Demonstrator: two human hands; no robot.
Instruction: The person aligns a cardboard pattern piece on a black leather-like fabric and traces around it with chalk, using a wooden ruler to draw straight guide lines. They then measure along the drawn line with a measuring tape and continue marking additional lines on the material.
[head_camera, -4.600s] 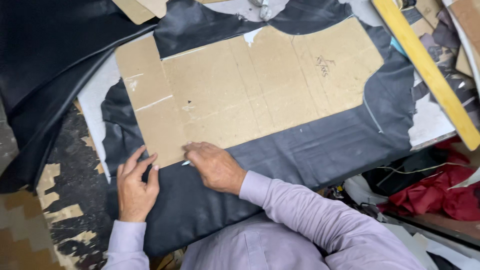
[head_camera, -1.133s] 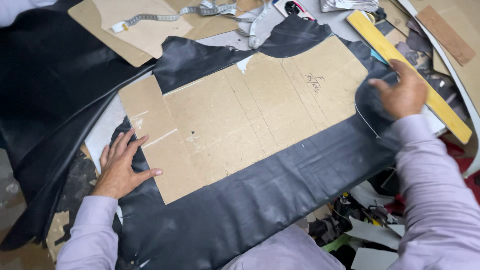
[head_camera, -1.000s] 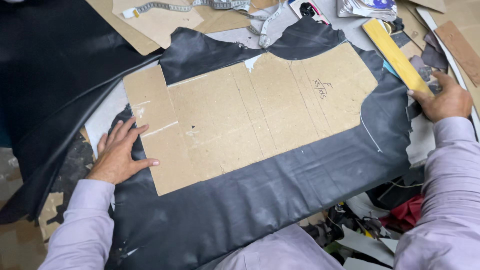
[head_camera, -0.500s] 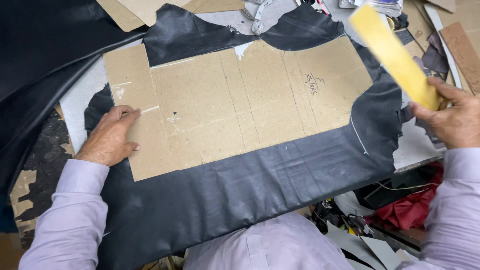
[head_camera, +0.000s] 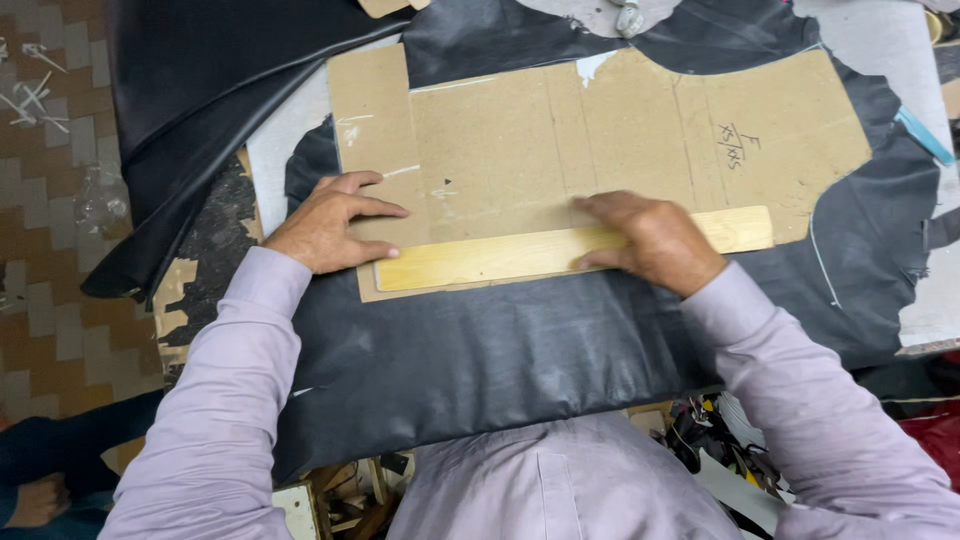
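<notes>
Placement looks done: your flat, unclenched left hand (head_camera: 325, 225) and right hand (head_camera: 655, 240) press the long yellow wooden ruler (head_camera: 480, 258) onto the brown cardboard pattern (head_camera: 600, 140) over dark grey leather (head_camera: 500, 350), which looks uncut.

Leather workshop: dark hide (head_camera: 500, 350) under cardboard pattern (head_camera: 560, 130).

Person's two arms in lilac sleeves reach fwd from bottom of frame. Left hand (head_camera: 325, 225) lies flat, palm down, fingers spread and pointing right. Right hand (head_camera: 650, 240) lies flat too, palm down, fingers together, pointing left.
</notes>
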